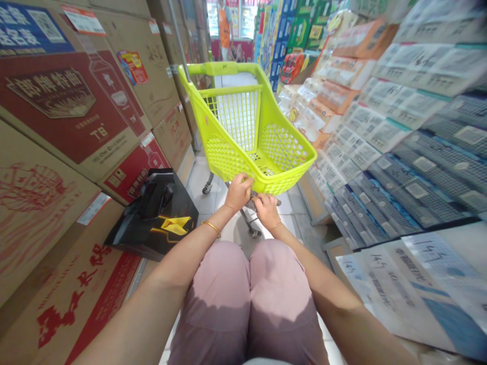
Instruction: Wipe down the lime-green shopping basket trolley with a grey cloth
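A lime-green plastic shopping cart (232, 157) on metal legs with small wheels stands upright in front of my knees, its basket holding nothing that I can see. At the near end, just under the basket's lower edge, both hands are close together. My left hand (239, 193) has curled fingers against that edge; what they grip is hidden. Beside it, my right hand (267, 210) is closed on a greyish-brown, cloth-like piece (251, 204), which shows between the hands and past the right fingers.
Stacked cardboard cartons (76, 101) wall the left side, with a black gift box (155, 218) by my left forearm. Wrapped paper packs (411, 162) pile up on the right. Beyond the cart, a person in an orange vest (224, 28) is in the aisle.
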### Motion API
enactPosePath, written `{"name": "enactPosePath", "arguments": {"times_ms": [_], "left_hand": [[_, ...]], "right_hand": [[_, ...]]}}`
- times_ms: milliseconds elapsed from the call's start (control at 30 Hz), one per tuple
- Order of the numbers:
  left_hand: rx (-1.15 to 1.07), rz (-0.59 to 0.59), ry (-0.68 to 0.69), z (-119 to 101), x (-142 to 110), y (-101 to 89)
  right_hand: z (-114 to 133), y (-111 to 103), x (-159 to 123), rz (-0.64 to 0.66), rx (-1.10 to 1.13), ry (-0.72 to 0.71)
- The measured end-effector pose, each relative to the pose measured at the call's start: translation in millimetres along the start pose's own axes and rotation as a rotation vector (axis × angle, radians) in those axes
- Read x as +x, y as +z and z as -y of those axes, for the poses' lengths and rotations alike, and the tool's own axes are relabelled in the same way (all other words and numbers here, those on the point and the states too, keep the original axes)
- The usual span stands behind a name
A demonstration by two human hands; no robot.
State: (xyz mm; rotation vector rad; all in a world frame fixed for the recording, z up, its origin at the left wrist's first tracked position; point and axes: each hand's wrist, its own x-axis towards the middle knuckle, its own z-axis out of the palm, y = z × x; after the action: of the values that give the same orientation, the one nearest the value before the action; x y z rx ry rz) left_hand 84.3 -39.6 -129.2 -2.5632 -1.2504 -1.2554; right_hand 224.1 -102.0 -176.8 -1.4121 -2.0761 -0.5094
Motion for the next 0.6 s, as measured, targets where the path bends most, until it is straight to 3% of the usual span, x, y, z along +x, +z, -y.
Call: {"name": "enactPosePath", "arguments": {"times_ms": [167,300,500,600], "left_hand": [[-0.053,0.034,0.0,1,-1,-1.8],[-0.081,0.022,-0.012,3,-3,-2.2],[-0.068,0.041,0.058,7,2,-1.6],[-0.068,0.029,0.108,8,5,2.3]], "right_hand": [[0,-30,28,-0.26,0.01,0.062],[1,-46,49,-0.344,-0.023,0.065],[-2,-23,36,-0.368,-0.073,0.02],[-6,-6,15,-0.243,-0.054,0.042]]}}
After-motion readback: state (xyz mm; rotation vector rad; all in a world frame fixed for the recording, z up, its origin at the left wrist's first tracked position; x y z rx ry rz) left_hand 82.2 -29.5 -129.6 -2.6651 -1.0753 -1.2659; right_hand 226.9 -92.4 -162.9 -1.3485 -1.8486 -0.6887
